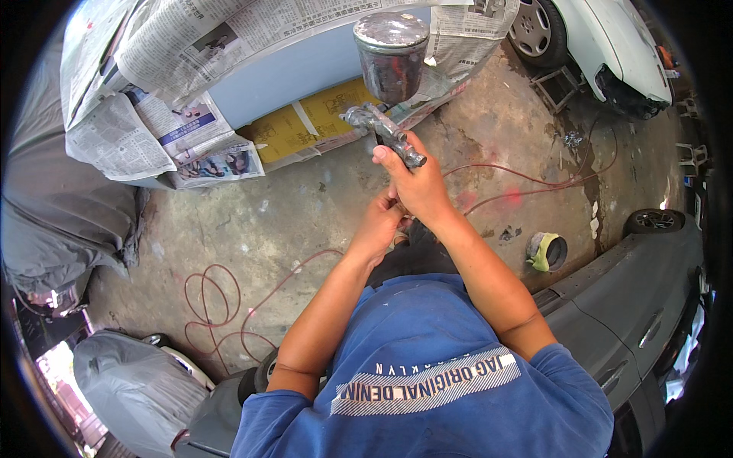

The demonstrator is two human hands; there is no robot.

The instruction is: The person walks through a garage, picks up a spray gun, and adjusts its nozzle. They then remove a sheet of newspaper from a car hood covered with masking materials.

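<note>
My right hand (pixel 421 189) is wrapped round the grip of a worn metal spray gun (pixel 387 131), its thumb at the back of the gun body. A dark, paint-stained cup (pixel 392 72) with a silvery lid sits on top of the gun, upright. Just below, my left hand (pixel 377 227) is closed in a pinch under the gun's grip, close against the right hand. What its fingers hold is hidden. Beyond the gun stands a light-blue panel (pixel 301 70), masked round with newspaper (pixel 195 49) and yellow-brown paper (pixel 321 111).
A thin red air hose (pixel 527 181) winds over the stained concrete floor, with more loops (pixel 212 305) at left. A roll of tape (pixel 547 252) lies at right. Around me stand a grey car (pixel 611 305), a white car (pixel 611 38), a small stand (pixel 557 90) and grey-covered vehicles (pixel 69 153).
</note>
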